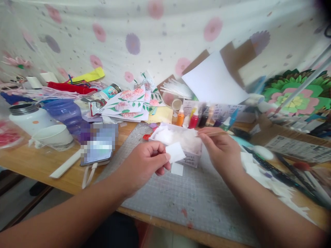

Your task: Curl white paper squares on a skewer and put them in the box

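My left hand (152, 156) pinches a small white paper square (175, 152) by its left edge, between thumb and fingers. Beneath it, a second white square (177, 169) lies on the grey cutting mat (160, 196). Just behind is a small white box (192, 161), with fluffy white material like cotton (187, 137) filling it. My right hand (223, 150) is closed at the box's right rim, its fingertips on a thin tan stick (216, 133) that looks wooden. A bit of white shows at these fingertips; I cannot tell if it is held.
Paint bottles (193, 119) stand behind the box. On the left are a phone (99, 144) with a cable, a white cup (54, 136) and a purple container (63, 115). Painted flower papers (126, 103) lie behind. Rightward are white scraps (271, 179), tools and a cardboard box (292, 137).
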